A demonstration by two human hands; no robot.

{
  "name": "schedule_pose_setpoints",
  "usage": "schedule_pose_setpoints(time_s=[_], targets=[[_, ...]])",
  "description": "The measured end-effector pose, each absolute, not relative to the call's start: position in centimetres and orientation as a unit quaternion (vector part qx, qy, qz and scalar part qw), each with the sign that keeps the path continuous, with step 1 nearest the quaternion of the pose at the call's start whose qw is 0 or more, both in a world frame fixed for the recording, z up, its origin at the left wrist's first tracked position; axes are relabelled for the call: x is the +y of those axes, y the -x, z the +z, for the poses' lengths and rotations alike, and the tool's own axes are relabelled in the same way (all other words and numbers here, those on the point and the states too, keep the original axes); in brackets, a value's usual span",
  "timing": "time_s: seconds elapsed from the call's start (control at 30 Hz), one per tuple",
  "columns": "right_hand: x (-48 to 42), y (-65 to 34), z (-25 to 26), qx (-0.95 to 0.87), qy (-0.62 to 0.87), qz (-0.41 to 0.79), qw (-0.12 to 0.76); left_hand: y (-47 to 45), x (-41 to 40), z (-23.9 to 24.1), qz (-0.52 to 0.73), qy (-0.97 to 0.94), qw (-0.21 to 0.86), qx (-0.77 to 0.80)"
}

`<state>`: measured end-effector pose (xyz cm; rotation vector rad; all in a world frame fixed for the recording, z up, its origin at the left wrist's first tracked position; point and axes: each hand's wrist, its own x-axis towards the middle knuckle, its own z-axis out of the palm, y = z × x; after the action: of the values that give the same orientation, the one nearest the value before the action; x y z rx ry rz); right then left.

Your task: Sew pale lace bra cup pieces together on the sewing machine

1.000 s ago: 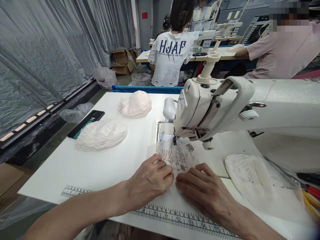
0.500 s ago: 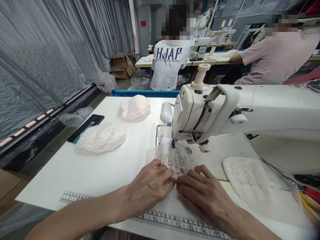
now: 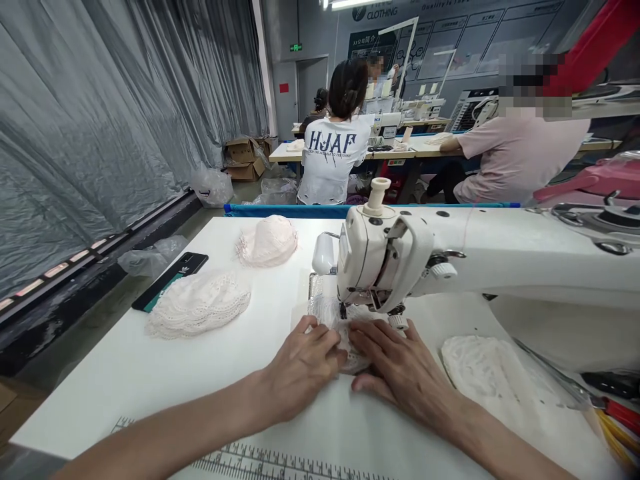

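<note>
A sheer white lace piece point(image 3: 354, 362) lies under the needle of a white sewing machine point(image 3: 367, 253), partly covered by my fingers. My left hand point(image 3: 306, 363) is closed on its near left edge, fingers curled and thumb tucked in. Over the right side of the lace, my right hand point(image 3: 400, 360) rests palm down with fingers stretched out flat and thumb apart. The fingertips of both hands are close to the presser foot point(image 3: 343, 311). What lies beneath the right palm is hidden.
On the left stand a stack of lace pieces point(image 3: 200, 303), a phone point(image 3: 173, 279) and a pale pink cup-shaped piece point(image 3: 267, 241). Right of my hand lie more white fabric point(image 3: 480, 370) and red-handled scissors point(image 3: 620, 413). A printed ruler point(image 3: 260, 460) runs along the front edge. Co-workers sit beyond.
My right hand has moved forward and flattened over the lace, closer to the needle. More of the lace is now covered. My left hand stays closed on it. The camera view has tilted upward.
</note>
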<state>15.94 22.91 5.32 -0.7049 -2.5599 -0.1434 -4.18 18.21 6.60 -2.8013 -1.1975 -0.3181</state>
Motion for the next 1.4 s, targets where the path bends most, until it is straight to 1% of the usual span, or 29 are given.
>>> schedule_pose_setpoints(time_s=[0.13, 0.3, 0.63, 0.77, 0.9, 1.2, 1.4], targets=[[24.3, -15.9, 4.6, -0.93, 0.281, -0.093, 0.217, 4.3, 19.9, 6.1, -0.11, 0.91, 0.062, -0.394], [25.3, -16.0, 3.8, -0.923, 0.285, -0.12, 0.23, 4.4, 21.2, 5.9, -0.11, 0.902, 0.101, -0.405], [25.5, -16.2, 4.0, -0.925, 0.294, -0.091, 0.224, 4.3, 21.8, 5.7, -0.13, 0.898, 0.1, -0.407], [25.0, -16.4, 4.3, -0.931, 0.268, -0.089, 0.233, 4.0, 21.2, 6.0, -0.124, 0.899, 0.113, -0.405], [23.9, -16.4, 4.8, -0.937, 0.232, -0.046, 0.256, 3.9, 20.4, 6.1, -0.123, 0.905, 0.111, -0.392], [23.6, -16.7, 5.2, -0.939, 0.232, -0.016, 0.253, 3.7, 19.8, 6.0, -0.139, 0.903, 0.149, -0.379], [23.6, -16.8, 5.0, -0.938, 0.231, -0.018, 0.257, 3.5, 19.7, 5.8, -0.155, 0.897, 0.171, -0.376]])
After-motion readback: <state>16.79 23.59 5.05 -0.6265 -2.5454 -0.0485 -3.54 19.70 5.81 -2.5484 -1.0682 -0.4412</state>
